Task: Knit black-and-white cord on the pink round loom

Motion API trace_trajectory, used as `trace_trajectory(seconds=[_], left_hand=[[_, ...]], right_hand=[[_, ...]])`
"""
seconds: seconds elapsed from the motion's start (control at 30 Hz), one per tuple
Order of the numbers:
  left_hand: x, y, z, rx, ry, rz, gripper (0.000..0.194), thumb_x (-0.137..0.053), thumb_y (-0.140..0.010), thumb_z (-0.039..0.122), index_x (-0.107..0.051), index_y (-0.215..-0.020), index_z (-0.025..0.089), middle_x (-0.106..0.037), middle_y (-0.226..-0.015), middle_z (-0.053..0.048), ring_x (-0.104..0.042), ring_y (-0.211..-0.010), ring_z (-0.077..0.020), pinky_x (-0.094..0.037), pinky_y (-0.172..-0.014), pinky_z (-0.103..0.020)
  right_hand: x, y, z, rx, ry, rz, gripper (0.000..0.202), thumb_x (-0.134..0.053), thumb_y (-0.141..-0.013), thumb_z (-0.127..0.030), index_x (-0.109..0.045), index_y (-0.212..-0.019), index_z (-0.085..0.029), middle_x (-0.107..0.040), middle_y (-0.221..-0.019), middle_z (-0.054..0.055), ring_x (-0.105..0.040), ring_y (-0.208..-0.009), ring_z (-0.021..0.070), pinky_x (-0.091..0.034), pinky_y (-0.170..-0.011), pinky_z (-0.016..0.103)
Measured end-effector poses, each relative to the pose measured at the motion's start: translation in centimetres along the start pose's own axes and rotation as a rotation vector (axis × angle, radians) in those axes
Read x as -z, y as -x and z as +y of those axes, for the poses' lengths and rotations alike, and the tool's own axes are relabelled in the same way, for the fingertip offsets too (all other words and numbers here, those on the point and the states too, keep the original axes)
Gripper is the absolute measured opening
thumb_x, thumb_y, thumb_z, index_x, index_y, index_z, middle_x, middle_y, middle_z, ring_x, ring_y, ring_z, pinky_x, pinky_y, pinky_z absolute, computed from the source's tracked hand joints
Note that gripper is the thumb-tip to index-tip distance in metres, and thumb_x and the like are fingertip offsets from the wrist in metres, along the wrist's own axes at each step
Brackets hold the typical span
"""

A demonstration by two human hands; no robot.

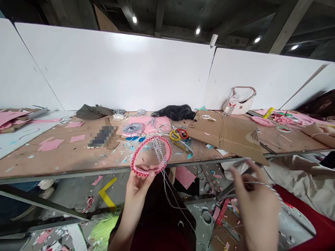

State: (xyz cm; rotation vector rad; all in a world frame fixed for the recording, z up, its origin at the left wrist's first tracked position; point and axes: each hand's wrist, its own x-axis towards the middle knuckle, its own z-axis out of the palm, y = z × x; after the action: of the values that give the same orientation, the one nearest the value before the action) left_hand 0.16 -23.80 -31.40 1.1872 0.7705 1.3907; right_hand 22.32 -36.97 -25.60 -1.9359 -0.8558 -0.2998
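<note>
My left hand (pixel 140 184) grips the lower rim of a pink ring (pixel 169 148) with a ridged, corrugated outer edge. It is held upright above the table's front edge. Several strands of black-and-white cord (pixel 157 148) run across its opening, and loose ends hang below it over my lap. Off to the right, apart from the ring, my right hand (pixel 258 205) is raised and smeared by motion. A length of cord passes through its curled fingers and shows again beside the hand; the exact grip is blurred.
On the table lie a finished-looking corded pink disc (pixel 132 129), scissors with yellow handles (pixel 175 135), red-handled scissors (pixel 183 133), a pixelated phone (pixel 101 137), cardboard (pixel 235 134) and a dark cloth (pixel 178 112). A white bag (pixel 242 106) stands against the white partition (pixel 112 69). Scraps litter the floor.
</note>
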Motion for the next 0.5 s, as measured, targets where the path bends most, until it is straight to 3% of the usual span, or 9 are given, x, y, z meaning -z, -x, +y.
trace_trajectory(seconds=[0.1, 0.23, 0.33, 0.43, 0.5], left_hand=[[-0.1, 0.2, 0.2, 0.001, 0.009, -0.018, 0.022, -0.078, -0.078, 0.032, -0.066, -0.094, 0.021, -0.072, -0.098, -0.002, -0.068, -0.095, -0.0183, -0.054, -0.090, -0.029], [-0.3, 0.4, 0.3, 0.008, 0.011, -0.005, 0.022, -0.079, -0.077, 0.032, -0.065, -0.089, 0.020, -0.072, -0.094, -0.003, -0.069, -0.092, -0.0184, -0.054, -0.088, -0.028], [-0.4, 0.5, 0.4, 0.028, 0.020, -0.032, 0.023, -0.078, -0.077, 0.032, -0.064, -0.090, 0.020, -0.072, -0.096, -0.003, -0.069, -0.093, -0.0183, -0.053, -0.087, -0.028], [-0.5, 0.5, 0.4, 0.047, 0.053, -0.066, 0.022, -0.077, -0.079, 0.031, -0.062, -0.090, 0.020, -0.072, -0.093, -0.002, -0.069, -0.092, -0.0175, -0.053, -0.088, -0.027], [-0.4, 0.4, 0.3, 0.063, 0.068, -0.062, 0.022, -0.077, -0.079, 0.031, -0.062, -0.091, 0.020, -0.072, -0.093, -0.002, -0.069, -0.092, -0.0178, -0.053, -0.089, -0.028]], right_hand=[[-2.9, 1.6, -2.3, 0.033, -0.194, -0.210, 0.041, -0.051, -0.089, -0.063, -0.056, -0.090, -0.022, -0.057, -0.053, -0.002, -0.051, -0.042, 0.0168, -0.035, -0.044, 0.026], [-5.8, 4.3, -4.1, 0.021, -0.416, -0.378, 0.026, -0.057, -0.091, -0.048, -0.050, -0.091, -0.023, -0.049, -0.051, -0.007, -0.047, -0.043, 0.0141, -0.035, -0.044, 0.023], [-7.7, 5.5, -5.1, 0.075, -0.425, -0.553, 0.023, -0.056, -0.093, -0.041, -0.059, -0.103, -0.020, -0.055, -0.060, -0.004, -0.052, -0.053, 0.0149, -0.040, -0.054, 0.023], [-9.1, 5.9, -5.9, 0.125, -0.404, -0.666, 0.024, -0.050, -0.097, -0.037, -0.065, -0.094, -0.019, -0.061, -0.068, 0.000, -0.054, -0.059, 0.0154, -0.039, -0.057, 0.024], [-8.7, 5.6, -5.8, 0.130, -0.459, -0.695, 0.029, -0.046, -0.098, -0.036, -0.066, -0.087, -0.019, -0.063, -0.070, 0.000, -0.054, -0.060, 0.0145, -0.038, -0.057, 0.023]])
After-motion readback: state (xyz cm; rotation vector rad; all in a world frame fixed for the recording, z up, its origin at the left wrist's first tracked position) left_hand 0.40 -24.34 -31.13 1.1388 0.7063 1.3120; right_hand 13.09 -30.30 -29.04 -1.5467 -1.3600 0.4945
